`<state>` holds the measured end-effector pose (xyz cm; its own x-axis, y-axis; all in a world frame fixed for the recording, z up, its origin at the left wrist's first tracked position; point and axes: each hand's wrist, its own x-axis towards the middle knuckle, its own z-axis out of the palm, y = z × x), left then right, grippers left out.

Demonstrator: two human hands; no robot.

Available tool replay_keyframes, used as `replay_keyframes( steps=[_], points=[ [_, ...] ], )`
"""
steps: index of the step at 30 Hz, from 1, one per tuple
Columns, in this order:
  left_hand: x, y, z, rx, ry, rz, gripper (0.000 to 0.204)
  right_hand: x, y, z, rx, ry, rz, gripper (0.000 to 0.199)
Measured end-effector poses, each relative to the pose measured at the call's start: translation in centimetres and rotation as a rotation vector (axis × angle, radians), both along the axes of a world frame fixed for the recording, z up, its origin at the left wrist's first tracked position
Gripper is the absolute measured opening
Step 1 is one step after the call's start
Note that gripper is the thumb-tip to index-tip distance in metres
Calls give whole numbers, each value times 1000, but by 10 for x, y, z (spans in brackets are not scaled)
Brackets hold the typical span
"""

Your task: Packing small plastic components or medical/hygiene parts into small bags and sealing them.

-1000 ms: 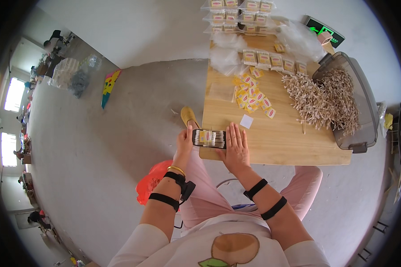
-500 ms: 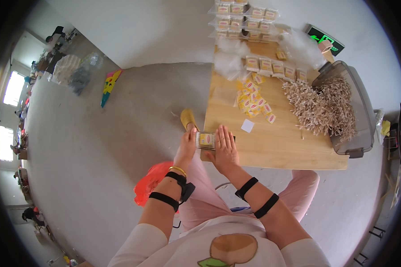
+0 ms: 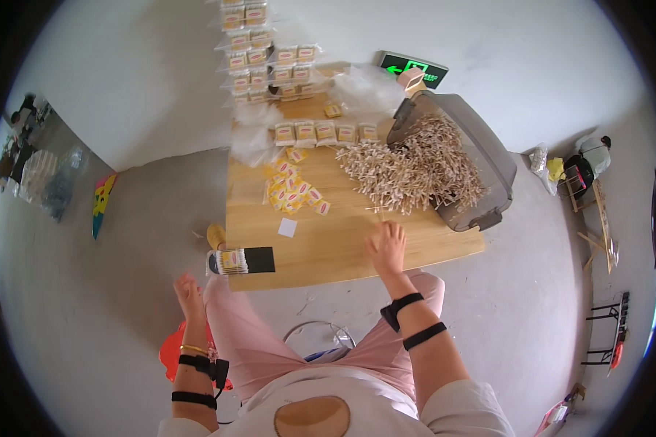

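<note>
A flat clear pack of thin sticks with a yellow-and-white card point(image 3: 232, 261) lies at the table's front left corner, on a black strip point(image 3: 259, 260). My left hand point(image 3: 188, 295) hangs off the table, left of the pack and apart from it; its fingers are smeared by motion. My right hand point(image 3: 388, 249) is over the table's front edge, fingers stretched forward and apart, with nothing seen in it. Just beyond it spreads a heap of beige sticks that look like cotton swabs point(image 3: 415, 164), spilling from a tipped grey plastic bin point(image 3: 494, 153).
Loose yellow-and-white cards point(image 3: 288, 191) and a white square point(image 3: 287, 228) lie on the wooden table point(image 3: 342, 247). Behind them stand a row of filled packs point(image 3: 326, 132), clear bags point(image 3: 255, 135) and stacked bagged packs point(image 3: 248, 58). A red bag point(image 3: 170, 353) is below my left arm.
My hands have let go of the pack, which now lies on the table corner. My left hand has drawn away to the left, my right toward the stick heap. The view has swung right.
</note>
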<state>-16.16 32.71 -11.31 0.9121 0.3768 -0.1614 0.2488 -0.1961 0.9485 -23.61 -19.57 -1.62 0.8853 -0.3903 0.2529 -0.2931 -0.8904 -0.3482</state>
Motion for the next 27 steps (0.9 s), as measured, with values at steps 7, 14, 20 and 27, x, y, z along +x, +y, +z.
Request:
replay_keyframes(
  steps=[7, 14, 20, 27],
  points=[
    [-27, -60, 49, -34, 16, -149, 31, 47, -26, 3, 9, -10, -190, 43],
    [-40, -159, 122, 194, -20, -487, 29, 24, -1, -32, 114, -172, -222, 19],
    [-49, -223, 115, 465, -447, -930, 34, -13, 44, -18, 299, -153, 32, 15],
    [-41, -298, 117, 988, -590, -1319, 70, -4, 30, -13, 366, -239, 85, 13]
  ],
)
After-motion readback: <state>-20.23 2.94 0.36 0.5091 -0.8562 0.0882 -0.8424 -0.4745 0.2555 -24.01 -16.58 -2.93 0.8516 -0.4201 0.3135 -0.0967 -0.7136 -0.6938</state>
